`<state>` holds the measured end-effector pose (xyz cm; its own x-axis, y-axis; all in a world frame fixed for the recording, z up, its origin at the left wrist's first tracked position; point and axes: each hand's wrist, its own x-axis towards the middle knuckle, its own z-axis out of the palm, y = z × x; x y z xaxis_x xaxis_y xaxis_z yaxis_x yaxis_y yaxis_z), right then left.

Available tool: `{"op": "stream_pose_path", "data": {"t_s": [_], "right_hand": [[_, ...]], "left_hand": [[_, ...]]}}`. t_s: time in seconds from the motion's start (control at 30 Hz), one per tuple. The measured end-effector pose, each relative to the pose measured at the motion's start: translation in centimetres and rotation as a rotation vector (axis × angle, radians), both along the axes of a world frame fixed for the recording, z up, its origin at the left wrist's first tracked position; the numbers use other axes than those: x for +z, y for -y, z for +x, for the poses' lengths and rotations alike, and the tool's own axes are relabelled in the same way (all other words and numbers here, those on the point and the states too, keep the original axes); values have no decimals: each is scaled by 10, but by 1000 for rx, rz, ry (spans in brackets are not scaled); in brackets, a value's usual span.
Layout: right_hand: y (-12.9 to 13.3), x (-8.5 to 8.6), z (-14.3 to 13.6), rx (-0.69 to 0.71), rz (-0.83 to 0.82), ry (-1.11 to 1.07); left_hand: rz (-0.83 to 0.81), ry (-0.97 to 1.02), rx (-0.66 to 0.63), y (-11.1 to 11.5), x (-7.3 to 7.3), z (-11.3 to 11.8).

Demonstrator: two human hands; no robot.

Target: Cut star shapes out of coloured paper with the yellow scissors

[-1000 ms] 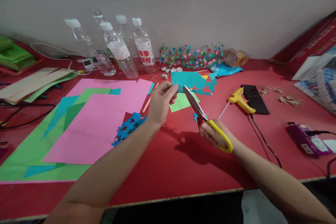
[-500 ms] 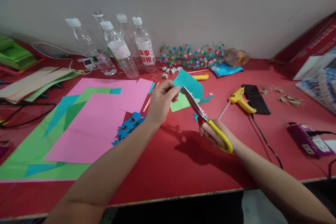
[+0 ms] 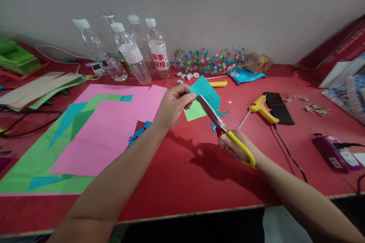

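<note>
Your left hand [image 3: 175,104]: raised, thumb and fingers pinching corner of blue paper [image 3: 207,87]. Your right hand [image 3: 230,147]: wrapped round yellow handle of scissors [image 3: 213,116], forearm slanting in from lower right, metal blades aimed toward left fingertips. Blue paper sits just beside left fingertips, partly behind blades: thin, flat, faint drawn lines, angular outline. Table [image 3: 171,182] beneath: smooth, red.
</note>
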<state>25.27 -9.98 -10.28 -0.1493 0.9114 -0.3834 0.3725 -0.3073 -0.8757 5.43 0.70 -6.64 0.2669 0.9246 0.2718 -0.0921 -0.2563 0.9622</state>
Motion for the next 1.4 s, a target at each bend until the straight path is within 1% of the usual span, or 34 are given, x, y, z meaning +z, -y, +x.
{"op": "stream_pose_path", "data": {"t_s": [0.13,0.23,0.33,0.4,0.5,0.57,0.63,0.8,0.97,1.03,1.2,1.3,1.4], "right_hand": [[0,1,0,17,8,-18],[-1,0,1,30,23,-40],[-2,0,2,8,13,-32],[-3,0,2,-1,6,-24],[-3,1,3,4,20,-18],[-2,1,3,9,36,-25],[-2,1,4,9,39,-28],[-3,-3,5,19,38,-26],[-3,-6,2,1,-28,29],[-3,-5,2,9,-22,32],[-2,-5,4,65,47,-42],[-2,-5,5,64,54,-46],[-3,-4,4,43,24,-9]], "left_hand": [[-54,4,-17,0,1,0],[-145,73,-46,2,-1,4],[-207,134,-64,4,-3,8],[-180,123,-34,6,-3,8],[-74,27,15,6,1,6],[-18,-36,20,5,4,2],[6,-78,13,3,6,-1],[-6,-163,-35,-1,9,-6],[-29,-163,-42,-1,12,-7],[-38,-155,-41,-1,12,-7],[-53,-155,-54,1,13,-7],[-60,-155,-66,1,13,-7],[-73,-151,-72,2,14,-6]]}}
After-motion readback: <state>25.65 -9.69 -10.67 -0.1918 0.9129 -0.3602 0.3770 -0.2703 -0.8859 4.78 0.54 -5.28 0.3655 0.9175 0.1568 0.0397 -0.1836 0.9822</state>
